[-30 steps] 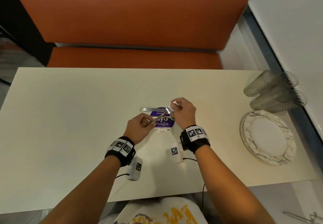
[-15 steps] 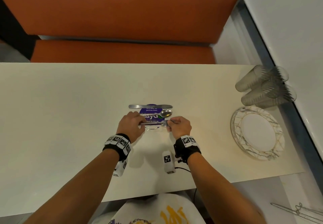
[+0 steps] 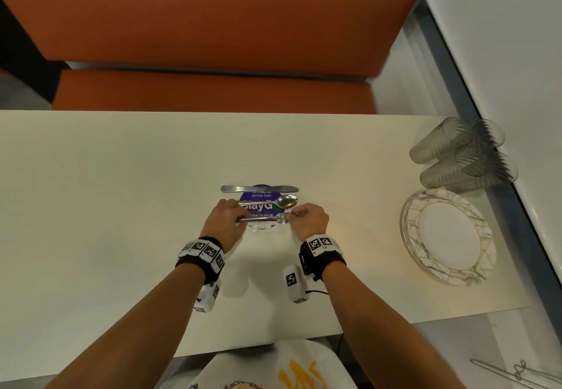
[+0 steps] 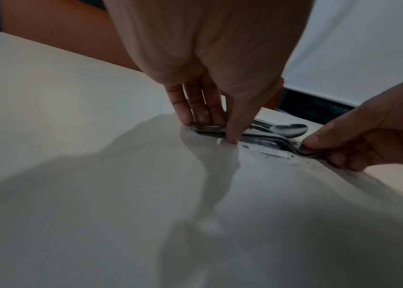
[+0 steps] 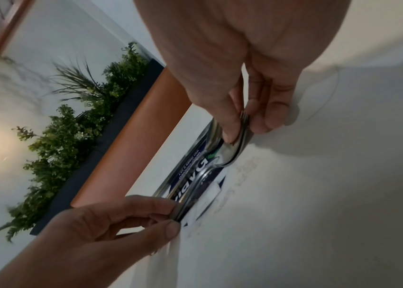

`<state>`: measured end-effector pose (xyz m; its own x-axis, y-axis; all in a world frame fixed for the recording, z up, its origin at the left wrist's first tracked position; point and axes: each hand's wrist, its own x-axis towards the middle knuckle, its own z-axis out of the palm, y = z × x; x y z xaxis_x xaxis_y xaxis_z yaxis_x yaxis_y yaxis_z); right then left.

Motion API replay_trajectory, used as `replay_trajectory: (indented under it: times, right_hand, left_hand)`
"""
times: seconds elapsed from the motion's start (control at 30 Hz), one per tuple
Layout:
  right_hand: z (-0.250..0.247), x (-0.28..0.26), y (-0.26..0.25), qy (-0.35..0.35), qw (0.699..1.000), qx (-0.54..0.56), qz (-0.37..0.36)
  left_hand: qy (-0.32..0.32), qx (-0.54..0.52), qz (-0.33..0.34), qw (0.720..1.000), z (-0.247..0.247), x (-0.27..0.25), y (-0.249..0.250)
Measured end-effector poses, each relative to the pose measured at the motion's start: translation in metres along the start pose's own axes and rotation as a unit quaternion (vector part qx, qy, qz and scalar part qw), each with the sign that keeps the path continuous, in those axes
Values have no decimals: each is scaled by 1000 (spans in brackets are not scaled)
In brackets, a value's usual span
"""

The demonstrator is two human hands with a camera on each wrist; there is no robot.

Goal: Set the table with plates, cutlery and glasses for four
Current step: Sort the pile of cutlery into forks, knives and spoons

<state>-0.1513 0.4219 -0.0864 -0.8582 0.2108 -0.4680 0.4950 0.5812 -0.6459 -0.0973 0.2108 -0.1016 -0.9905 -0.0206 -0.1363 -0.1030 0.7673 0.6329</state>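
both hands pinch fork stack: left hand handles, right hand tines (flat on table).

Head view looking steeply down from above onto the surface. Wrist views sitting close and low, skimming along each palm. All three sharing the stacked forks at the middle.

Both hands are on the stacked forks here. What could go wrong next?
1. The left hand and right hand only pinch the ends of the forks, so the stack could fan apart or slip when lifted.
2. The spoons lie right beside the forks and may get knocked.
3. The glasses sit near the table edge, easy to bump.
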Motion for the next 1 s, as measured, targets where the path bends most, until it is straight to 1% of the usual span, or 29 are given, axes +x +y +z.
replay_trajectory:
  times: [0.07, 0.2, 0.3, 0.37, 0.47, 0.57, 0.63, 0.73, 0.8, 0.87, 0.93, 1.0]
  right_hand:
    - [-2, 1, 0, -13, 1000, -21, -6]
    - [-5, 1, -2, -33, 999, -38, -3]
    - [-10, -1, 0, -35, 999, -38, -2]
    - [-15, -5, 3, -25, 999, -35, -12]
    - [-27, -15, 8, 4, 999, -21, -27]
    - [-43, -23, 16, 27, 998, -17, -54]
    - [-59, -30, 22, 42, 996, -13, -77]
    - [-91, -37, 34, 64, 993, 2, -97]
    - [-118, -38, 45, 86, 991, 27, -96]
    - [-148, -33, 58, 111, 989, 53, -87]
    - [-180, -26, 72, 140, 984, 62, -89]
    - [-215, -16, 87, 173, 979, 55, -94]
  left_hand:
    - [-1, -10, -2, 1000, 0, 1, -1]
    - [-30, -19, -22, 999, -3, 2, -2]
    - [-20, -35, -40, 998, -7, -1, 2]
    - [-1, -35, -45, 998, -9, -3, 6]
    - [24, -43, -30, 998, -10, -5, 17]
    - [19, -66, -7, 998, -5, -5, 36]
    - [-4, -97, 11, 995, 4, -2, 53]
    - [-43, -130, 16, 990, 20, 6, 86]
    - [-80, -141, 24, 987, 32, 13, 112]
    - [-113, -141, 48, 982, 46, 22, 142]
    - [-127, -146, 66, 979, 60, 30, 176]
    - [-141, -155, 70, 975, 76, 40, 209]
